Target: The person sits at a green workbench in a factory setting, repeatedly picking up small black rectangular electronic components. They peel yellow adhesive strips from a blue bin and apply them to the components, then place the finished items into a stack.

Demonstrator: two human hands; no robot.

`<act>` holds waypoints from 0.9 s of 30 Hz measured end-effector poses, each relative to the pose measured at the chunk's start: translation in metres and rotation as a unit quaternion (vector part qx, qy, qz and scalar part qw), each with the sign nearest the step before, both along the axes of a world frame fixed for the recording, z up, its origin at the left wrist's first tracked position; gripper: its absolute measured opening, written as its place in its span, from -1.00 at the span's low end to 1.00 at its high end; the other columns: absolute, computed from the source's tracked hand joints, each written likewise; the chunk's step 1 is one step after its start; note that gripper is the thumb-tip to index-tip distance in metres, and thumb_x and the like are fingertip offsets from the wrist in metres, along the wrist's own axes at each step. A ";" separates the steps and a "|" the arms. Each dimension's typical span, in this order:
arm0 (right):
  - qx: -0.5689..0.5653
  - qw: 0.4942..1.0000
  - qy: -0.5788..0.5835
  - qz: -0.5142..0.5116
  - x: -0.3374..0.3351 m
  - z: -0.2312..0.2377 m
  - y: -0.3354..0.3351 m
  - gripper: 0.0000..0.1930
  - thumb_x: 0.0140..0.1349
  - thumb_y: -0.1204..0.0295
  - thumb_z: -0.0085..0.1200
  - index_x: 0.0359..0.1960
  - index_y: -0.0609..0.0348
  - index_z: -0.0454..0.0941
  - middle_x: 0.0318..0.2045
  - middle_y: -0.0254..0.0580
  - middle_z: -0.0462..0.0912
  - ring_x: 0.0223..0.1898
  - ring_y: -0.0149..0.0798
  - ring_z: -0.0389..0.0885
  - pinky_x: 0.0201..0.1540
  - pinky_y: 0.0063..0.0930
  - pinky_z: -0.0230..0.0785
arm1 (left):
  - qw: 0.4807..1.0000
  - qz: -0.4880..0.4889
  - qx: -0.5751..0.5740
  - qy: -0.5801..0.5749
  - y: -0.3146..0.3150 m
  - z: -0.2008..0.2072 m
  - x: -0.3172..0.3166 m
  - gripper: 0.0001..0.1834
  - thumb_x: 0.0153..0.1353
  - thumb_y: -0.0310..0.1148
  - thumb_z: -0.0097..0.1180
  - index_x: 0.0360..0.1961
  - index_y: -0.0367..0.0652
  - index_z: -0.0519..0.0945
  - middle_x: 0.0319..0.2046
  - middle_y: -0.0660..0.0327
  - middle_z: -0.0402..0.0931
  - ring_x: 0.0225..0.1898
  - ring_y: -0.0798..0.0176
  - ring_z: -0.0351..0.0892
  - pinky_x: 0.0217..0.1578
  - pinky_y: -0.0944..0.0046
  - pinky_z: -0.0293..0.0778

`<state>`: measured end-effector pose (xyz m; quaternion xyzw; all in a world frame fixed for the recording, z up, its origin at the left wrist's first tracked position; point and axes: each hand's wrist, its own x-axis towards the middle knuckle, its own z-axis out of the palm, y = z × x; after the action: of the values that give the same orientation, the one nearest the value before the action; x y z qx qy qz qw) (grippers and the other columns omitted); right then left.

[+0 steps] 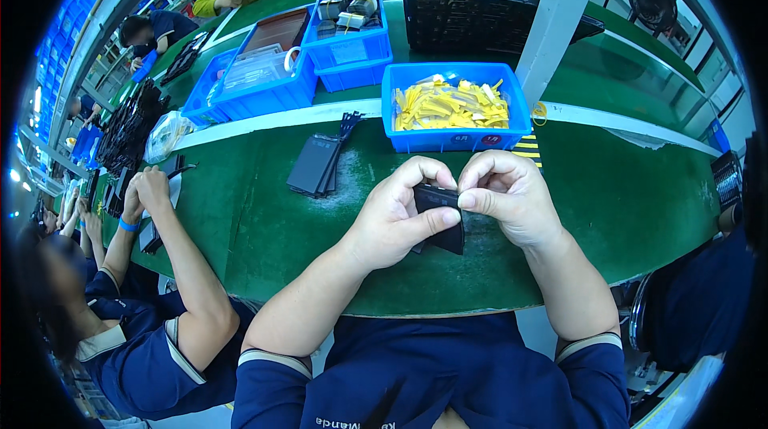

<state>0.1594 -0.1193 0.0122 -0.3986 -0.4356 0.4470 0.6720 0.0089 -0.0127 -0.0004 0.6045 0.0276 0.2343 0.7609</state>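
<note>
Between my hands, above the green table, is a flat black rectangular piece (438, 199) that looks like a battery pack. My left hand (400, 217) is closed on its left side, thumb across the front face. With thumb and forefinger pinched, my right hand (512, 199) grips the top right corner of the same piece. Another dark flat part (445, 239) shows just below it; whether the two are joined I cannot tell. A fanned stack of similar black flat pieces (314, 165) with dark cable ends lies on the table to the left.
A blue bin (454, 139) of yellow strips stands beyond my hands. Further left are blue bins (352, 51) with wrapped dark parts and clear trays. A white post (554, 25) rises behind the bin. Close on my left, a co-worker's hands (148, 189) work over the same green table (624, 213).
</note>
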 end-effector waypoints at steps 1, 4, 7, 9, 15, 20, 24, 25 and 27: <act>0.013 1.000 -0.008 -0.010 -0.002 -0.001 0.000 -0.86 0.08 0.54 0.24 -0.35 0.24 0.53 -0.41 -0.36 0.58 -0.38 -0.55 0.53 -0.26 -0.66 0.40 | 1.000 0.000 0.001 -0.002 0.000 0.001 0.000 -0.74 0.14 -0.48 0.20 -0.18 -0.20 0.41 -0.26 0.34 0.36 -0.24 0.50 0.36 -0.20 0.45 0.34; -0.025 1.000 0.008 -0.015 -0.007 -0.004 0.001 -0.85 0.09 0.52 0.24 -0.33 0.24 0.53 -0.39 -0.36 0.58 -0.35 -0.55 0.53 -0.24 -0.65 0.40 | 0.999 0.013 -0.029 -0.018 0.005 -0.001 0.000 -0.68 0.09 -0.54 0.23 -0.15 -0.19 0.40 -0.27 0.32 0.40 -0.22 0.48 0.40 -0.16 0.43 0.37; -0.088 0.996 -0.018 -0.018 -0.009 -0.002 0.003 -0.84 0.11 0.48 0.24 -0.32 0.25 0.53 -0.39 -0.37 0.58 -0.34 -0.55 0.53 -0.24 -0.65 0.39 | 0.997 0.046 -0.048 -0.044 0.013 -0.002 0.000 -0.67 0.07 -0.53 0.25 -0.16 -0.17 0.41 -0.30 0.26 0.42 -0.21 0.36 0.47 -0.13 0.34 0.40; -0.106 0.994 -0.013 0.001 -0.009 -0.005 0.003 -0.82 0.12 0.45 0.24 -0.32 0.25 0.53 -0.39 -0.37 0.58 -0.36 -0.55 0.52 -0.26 -0.64 0.38 | 0.993 0.062 -0.079 -0.070 0.014 0.000 0.000 -0.68 0.06 -0.52 0.26 -0.18 -0.16 0.41 -0.35 0.21 0.44 -0.24 0.23 0.54 -0.14 0.24 0.44; -0.140 0.989 -0.038 0.031 -0.006 -0.006 0.002 -0.85 0.12 0.42 0.23 -0.38 0.27 0.61 -0.48 -0.35 0.59 -0.43 -0.54 0.50 -0.33 -0.63 0.37 | 0.989 0.062 -0.102 -0.085 0.015 0.001 -0.002 -0.70 0.07 -0.53 0.24 -0.19 -0.17 0.41 -0.32 0.22 0.41 -0.25 0.21 0.56 -0.18 0.22 0.47; -0.143 0.987 -0.071 0.006 -0.007 -0.003 0.002 -0.88 0.09 0.49 0.23 -0.37 0.30 0.63 -0.49 -0.30 0.62 -0.45 -0.51 0.53 -0.35 -0.63 0.40 | 0.989 0.097 -0.073 -0.079 0.014 0.002 -0.002 -0.71 0.10 -0.55 0.21 -0.19 -0.17 0.38 -0.35 0.22 0.46 -0.28 0.28 0.58 -0.20 0.30 0.50; -0.144 0.985 -0.094 0.000 -0.003 -0.004 0.002 -0.89 0.08 0.53 0.22 -0.37 0.31 0.64 -0.48 -0.26 0.64 -0.46 -0.50 0.56 -0.35 -0.64 0.41 | 0.990 0.104 -0.062 -0.079 0.015 0.003 -0.001 -0.72 0.11 -0.55 0.20 -0.20 -0.18 0.38 -0.37 0.22 0.49 -0.29 0.33 0.59 -0.22 0.34 0.52; -0.145 0.984 -0.100 0.000 -0.003 -0.004 0.001 -0.89 0.08 0.53 0.22 -0.37 0.31 0.64 -0.48 -0.26 0.65 -0.46 -0.50 0.56 -0.35 -0.64 0.41 | 0.990 0.106 -0.058 -0.078 0.014 0.003 -0.001 -0.72 0.11 -0.55 0.20 -0.20 -0.18 0.38 -0.37 0.23 0.49 -0.29 0.33 0.59 -0.23 0.34 0.52; -0.143 0.981 -0.131 -0.012 -0.003 -0.004 0.001 -0.90 0.08 0.52 0.22 -0.37 0.30 0.65 -0.48 -0.26 0.65 -0.47 -0.51 0.56 -0.36 -0.63 0.41 | 0.990 0.109 -0.050 -0.076 0.014 0.003 -0.001 -0.72 0.12 -0.55 0.20 -0.20 -0.18 0.38 -0.37 0.23 0.49 -0.29 0.34 0.58 -0.24 0.36 0.52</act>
<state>0.1568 -0.1183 0.0085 -0.5506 -0.4465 0.4408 0.5507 0.0084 0.0008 0.0023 0.5397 0.0475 0.3597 0.7597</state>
